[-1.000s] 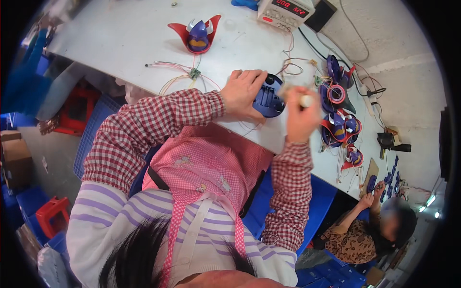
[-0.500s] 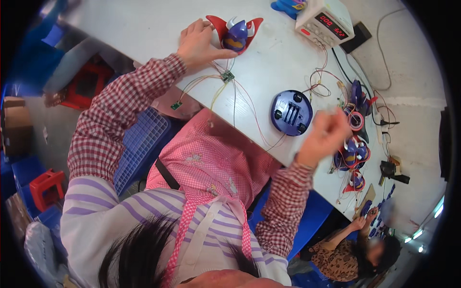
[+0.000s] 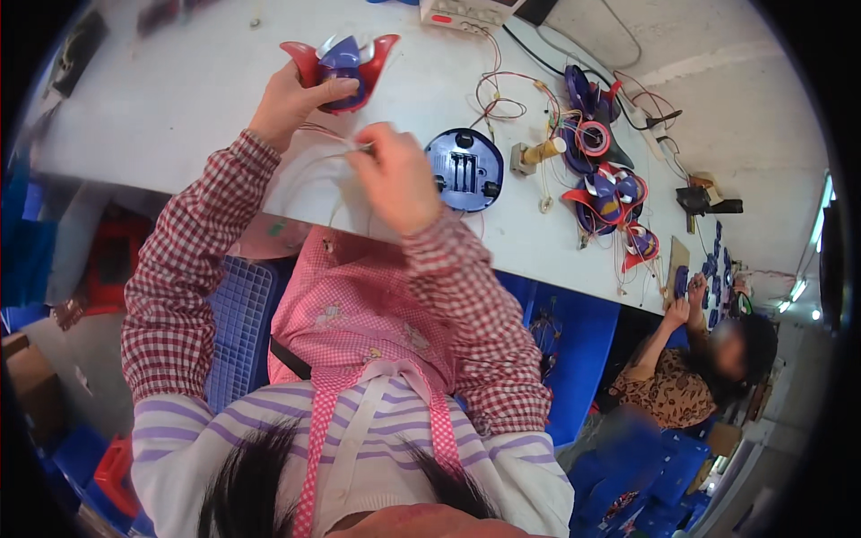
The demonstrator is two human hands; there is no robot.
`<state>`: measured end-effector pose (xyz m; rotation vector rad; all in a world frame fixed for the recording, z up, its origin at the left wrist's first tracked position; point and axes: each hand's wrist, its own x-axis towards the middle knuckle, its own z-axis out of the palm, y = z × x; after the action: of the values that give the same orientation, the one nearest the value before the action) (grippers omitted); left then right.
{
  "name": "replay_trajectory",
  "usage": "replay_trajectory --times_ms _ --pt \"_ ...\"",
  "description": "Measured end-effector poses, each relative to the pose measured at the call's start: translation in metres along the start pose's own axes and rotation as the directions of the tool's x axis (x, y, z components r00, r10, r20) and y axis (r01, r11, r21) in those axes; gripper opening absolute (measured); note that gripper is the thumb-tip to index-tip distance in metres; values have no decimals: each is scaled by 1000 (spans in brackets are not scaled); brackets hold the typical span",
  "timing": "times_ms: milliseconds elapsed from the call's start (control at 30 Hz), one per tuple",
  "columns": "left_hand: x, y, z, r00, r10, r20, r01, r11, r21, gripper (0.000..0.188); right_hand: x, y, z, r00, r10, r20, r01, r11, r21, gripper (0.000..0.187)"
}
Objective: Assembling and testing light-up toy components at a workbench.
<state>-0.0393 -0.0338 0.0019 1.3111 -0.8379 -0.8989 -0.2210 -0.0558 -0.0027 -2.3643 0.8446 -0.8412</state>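
Observation:
My left hand is closed around a toy figure with a purple body, silver horns and red wing-like sides, its thumb across the front. Thin wires trail from beneath the toy to the fingertips of my right hand. That hand is pinched on the wires; whether the small green circuit board is also between its fingers is hidden and blurred. Close to its right side, a round dark-blue base lies on the white table with its battery slots facing up.
A power supply unit stands at the far edge. To the right are a tan cylinder on a metal block, a pink tape roll and several purple-red toys with loose wires. Another person works at the far right.
My right hand has moved left from beyond the round base to the wires by the toy. My left hand now grips the toy. The view has shifted, showing the tan cylinder.

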Motion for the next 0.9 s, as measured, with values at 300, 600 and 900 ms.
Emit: replay_trajectory --times_ms 300,600,900 --pt "-30 2 73 920 -31 390 91 986 -136 54 -19 63 -84 976 40 -213 -64 992 -108 28" --pt "-37 -21 98 937 118 330 -195 959 208 56 -24 83 -63 922 167 -349 -148 986 80 28" --pt "-64 12 -2 997 -15 -75 -19 904 -426 60 -11 5 -63 996 85 21 -84 875 477 36"
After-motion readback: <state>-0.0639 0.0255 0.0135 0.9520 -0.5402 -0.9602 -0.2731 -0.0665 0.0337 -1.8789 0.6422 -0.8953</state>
